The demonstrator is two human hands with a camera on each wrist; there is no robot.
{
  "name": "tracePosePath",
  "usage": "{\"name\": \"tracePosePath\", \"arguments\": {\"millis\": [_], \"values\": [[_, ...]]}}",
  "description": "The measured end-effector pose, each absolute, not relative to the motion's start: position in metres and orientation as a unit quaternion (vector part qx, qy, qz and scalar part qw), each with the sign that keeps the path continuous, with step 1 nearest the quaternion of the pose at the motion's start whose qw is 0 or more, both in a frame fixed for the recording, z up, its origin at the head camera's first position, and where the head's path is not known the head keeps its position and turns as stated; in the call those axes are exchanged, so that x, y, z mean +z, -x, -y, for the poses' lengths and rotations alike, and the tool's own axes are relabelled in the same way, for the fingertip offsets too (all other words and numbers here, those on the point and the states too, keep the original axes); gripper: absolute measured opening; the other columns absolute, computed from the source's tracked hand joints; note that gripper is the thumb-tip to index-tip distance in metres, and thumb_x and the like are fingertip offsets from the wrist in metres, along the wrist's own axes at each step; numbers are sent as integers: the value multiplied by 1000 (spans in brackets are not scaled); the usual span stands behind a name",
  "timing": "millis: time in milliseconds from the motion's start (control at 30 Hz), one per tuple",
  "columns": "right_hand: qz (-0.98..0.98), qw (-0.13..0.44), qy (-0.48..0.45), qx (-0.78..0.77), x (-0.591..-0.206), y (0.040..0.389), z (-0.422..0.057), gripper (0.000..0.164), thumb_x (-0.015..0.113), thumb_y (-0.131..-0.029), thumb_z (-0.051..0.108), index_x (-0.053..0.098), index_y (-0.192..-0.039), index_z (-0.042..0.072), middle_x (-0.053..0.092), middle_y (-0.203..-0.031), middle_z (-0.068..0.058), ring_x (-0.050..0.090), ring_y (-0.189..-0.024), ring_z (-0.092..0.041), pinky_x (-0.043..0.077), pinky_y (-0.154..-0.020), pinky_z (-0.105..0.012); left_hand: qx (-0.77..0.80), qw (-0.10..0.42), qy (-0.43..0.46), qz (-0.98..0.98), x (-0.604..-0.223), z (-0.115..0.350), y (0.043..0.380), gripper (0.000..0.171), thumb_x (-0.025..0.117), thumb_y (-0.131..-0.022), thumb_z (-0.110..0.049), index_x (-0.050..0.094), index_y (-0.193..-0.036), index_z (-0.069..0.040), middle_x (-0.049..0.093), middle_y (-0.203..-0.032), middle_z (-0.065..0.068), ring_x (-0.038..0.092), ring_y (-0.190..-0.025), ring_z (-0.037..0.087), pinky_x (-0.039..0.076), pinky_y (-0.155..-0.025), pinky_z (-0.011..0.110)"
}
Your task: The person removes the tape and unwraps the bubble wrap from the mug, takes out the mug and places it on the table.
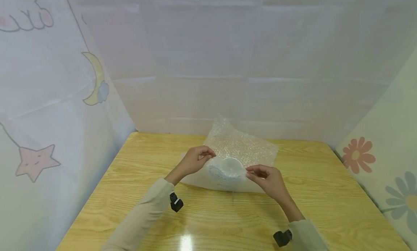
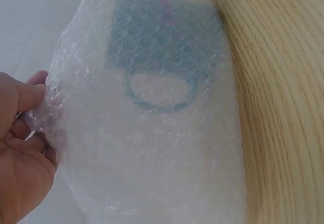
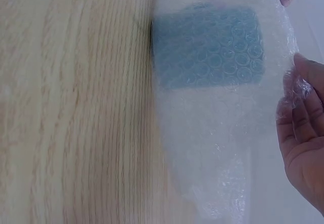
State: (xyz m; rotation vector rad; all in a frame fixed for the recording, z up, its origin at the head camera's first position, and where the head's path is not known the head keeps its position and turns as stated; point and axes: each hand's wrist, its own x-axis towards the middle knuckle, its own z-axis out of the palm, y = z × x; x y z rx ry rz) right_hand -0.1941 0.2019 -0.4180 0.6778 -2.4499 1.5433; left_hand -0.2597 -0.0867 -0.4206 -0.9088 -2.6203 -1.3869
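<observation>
A sheet of bubble wrap (image 1: 242,146) lies on the table, its near part folded up around a mug (image 1: 232,167). The head view shows the mug's round pale opening above the fold. Through the wrap, the left wrist view shows its blue-green body (image 2: 164,36) and loop handle (image 2: 161,106). My left hand (image 1: 194,159) pinches the folded edge just left of the mug's rim. On the other side, my right hand (image 1: 268,179) pinches the same edge between thumb and fingers. Both wrist views show the film bunched at the fingertips.
A wooden table (image 1: 140,164) extends on all sides of the wrap. Behind it hangs a pale creased sheet (image 1: 208,62). Printed cloth walls stand at left and right, with a star (image 1: 37,160) and flowers (image 1: 356,155). A small black camera sits at each wrist.
</observation>
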Motion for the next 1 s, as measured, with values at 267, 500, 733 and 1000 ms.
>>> {"name": "tracePosePath", "arguments": {"millis": [267, 500, 733, 1000], "values": [[824, 102, -219, 512, -416, 191, -203, 13, 73, -83, -5, 71, -96, -7, 71, -88, -14, 66, -75, -21, 55, -67, -24, -468, 36, 272, 840, -420, 92, 255, 15, 58, -98, -10, 71, -105, -7, 69, -104, -1, 64, -93, 15, 53, -77, 31], [821, 109, -215, 517, -422, 193, -207, 14, 74, -82, -7, 71, -95, -5, 70, -85, -14, 63, -73, -21, 54, -66, -24, -480, 52, 266, 834, -420, 97, 252, 13, 62, -96, -11, 72, -104, -11, 70, -104, -2, 65, -92, 13, 53, -76, 30], [813, 78, -213, 536, -446, 208, -218, 20, 73, -88, 8, 72, -107, 4, 69, -88, -4, 63, -78, -16, 54, -69, -25, -484, 23, 305, 820, -417, 102, 254, 18, 59, -99, -15, 69, -112, -8, 68, -103, 1, 62, -89, 16, 52, -75, 34], [821, 42, -208, 530, -440, 210, -211, 22, 63, -95, 9, 68, -114, -2, 70, -95, -10, 67, -81, -20, 55, -72, -27, -451, -14, 318, 834, -411, 100, 258, 20, 59, -99, -19, 69, -114, -9, 68, -93, -4, 62, -83, 12, 50, -72, 33]]}}
